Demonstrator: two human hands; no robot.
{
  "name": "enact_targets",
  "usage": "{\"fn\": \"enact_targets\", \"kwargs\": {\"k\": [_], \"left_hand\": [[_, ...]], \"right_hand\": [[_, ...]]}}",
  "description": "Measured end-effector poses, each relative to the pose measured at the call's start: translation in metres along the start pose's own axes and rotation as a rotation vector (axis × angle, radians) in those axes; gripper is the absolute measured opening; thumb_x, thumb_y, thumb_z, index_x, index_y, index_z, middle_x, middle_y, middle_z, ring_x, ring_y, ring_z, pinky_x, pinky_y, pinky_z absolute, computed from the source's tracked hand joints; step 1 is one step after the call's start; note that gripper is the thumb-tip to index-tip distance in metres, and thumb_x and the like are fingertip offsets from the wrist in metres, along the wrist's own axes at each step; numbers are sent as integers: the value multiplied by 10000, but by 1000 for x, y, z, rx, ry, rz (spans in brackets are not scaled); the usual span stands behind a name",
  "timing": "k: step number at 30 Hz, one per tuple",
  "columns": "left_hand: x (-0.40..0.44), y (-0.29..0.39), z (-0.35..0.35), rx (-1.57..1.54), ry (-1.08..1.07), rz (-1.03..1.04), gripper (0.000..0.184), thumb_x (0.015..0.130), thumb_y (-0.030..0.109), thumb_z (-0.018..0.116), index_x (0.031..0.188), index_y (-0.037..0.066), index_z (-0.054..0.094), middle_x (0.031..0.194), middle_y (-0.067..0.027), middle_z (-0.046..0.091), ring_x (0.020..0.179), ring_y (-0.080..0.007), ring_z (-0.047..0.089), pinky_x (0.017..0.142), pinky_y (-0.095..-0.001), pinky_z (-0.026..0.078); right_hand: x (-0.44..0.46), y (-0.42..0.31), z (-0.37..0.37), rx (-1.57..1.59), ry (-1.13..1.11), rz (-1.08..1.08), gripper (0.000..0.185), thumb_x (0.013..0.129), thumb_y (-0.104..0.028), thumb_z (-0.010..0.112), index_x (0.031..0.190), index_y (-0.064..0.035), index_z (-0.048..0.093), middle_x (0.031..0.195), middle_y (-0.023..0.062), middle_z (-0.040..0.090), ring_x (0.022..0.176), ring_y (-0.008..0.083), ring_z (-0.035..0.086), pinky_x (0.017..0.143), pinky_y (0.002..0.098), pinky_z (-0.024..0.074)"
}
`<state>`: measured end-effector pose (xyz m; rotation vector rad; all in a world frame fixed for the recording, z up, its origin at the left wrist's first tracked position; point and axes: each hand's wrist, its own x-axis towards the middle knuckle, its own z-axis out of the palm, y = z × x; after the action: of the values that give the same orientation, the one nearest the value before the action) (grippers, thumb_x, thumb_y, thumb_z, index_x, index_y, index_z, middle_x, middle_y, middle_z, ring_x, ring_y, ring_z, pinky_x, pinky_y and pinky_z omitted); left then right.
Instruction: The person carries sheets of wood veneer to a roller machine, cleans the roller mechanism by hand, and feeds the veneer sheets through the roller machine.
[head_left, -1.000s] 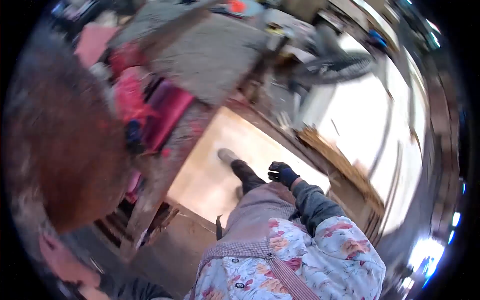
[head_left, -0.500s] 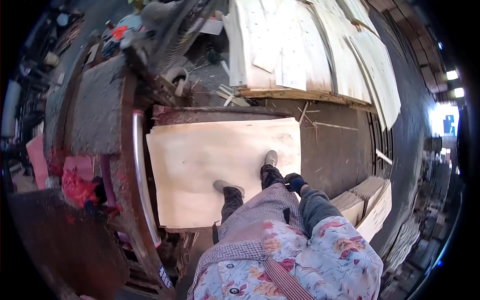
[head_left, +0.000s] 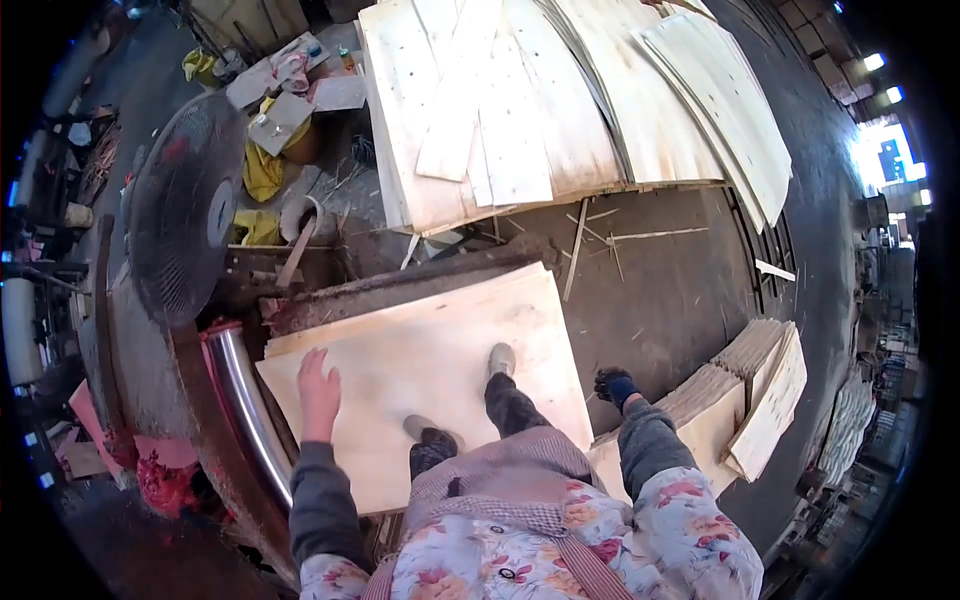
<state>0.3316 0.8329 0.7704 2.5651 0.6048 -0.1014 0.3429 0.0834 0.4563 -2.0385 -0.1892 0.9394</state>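
Note:
My left hand [head_left: 318,392] is bare, its fingers extended and holding nothing. It hovers over the left part of a pale stack of wood veneer sheets [head_left: 430,345], on which my two shoes stand. Off the stack's right edge hangs my right hand [head_left: 614,385] in a dark glove, above the floor. Its fingers look loosely bent and somewhat apart, with nothing visible in them. Close to my left hand runs a shiny metal roller [head_left: 245,400] along the machine's side.
Ahead lies a large pile of veneer sheets [head_left: 560,110]. A stack of veneer [head_left: 700,395] stands on the right. A big fan [head_left: 190,210] is at the left, near yellow bags [head_left: 262,172]. Wood strips [head_left: 577,250] litter the floor.
My left hand has come into view over the sheets. My right hand has swung outward from beside my apron. The view has shifted, and the fan now shows fully at the left.

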Motion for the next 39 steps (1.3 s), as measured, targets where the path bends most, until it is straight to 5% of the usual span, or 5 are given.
{"fn": "enact_targets", "kwargs": {"k": [5,15,17,25,39], "left_hand": [[129,34,111,-76,-112,19,484,818,105,608,1284,2,521,1351,-223,491,1270,-371,443,1073,-444,345],[346,55,335,-9,-175,74,541,855,171,586,1362,45,447,1419,-238,403,1304,-381,389,1058,-464,359],[391,45,389,58,-210,97,567,864,203,586,1393,92,416,1467,-216,338,1328,-391,350,1052,-504,355],[517,34,564,131,-105,-36,699,901,436,541,1504,262,235,1593,-122,21,1443,-416,15,1007,-770,98],[530,23,621,109,-50,-54,773,908,502,488,1533,231,124,1581,-178,-102,1424,-451,-138,995,-762,-47]], "right_hand": [[118,-172,-103,-877,-49,160,128,861,-229,587,861,-113,641,795,68,687,685,250,662,594,388,520],[352,-152,-189,-1153,134,-115,402,885,-305,554,1220,-85,583,1279,162,567,1241,317,482,1080,408,347],[414,-130,-176,-488,456,100,543,863,-341,583,1330,-79,496,1358,180,499,1295,334,422,1111,413,305],[642,-76,-175,-602,612,-142,670,857,-363,639,1434,-144,377,1465,201,363,1363,387,313,1134,436,253],[749,-77,-175,-779,590,323,750,895,-630,407,1518,-355,92,1592,140,-6,1439,438,-30,1118,614,3]]}}
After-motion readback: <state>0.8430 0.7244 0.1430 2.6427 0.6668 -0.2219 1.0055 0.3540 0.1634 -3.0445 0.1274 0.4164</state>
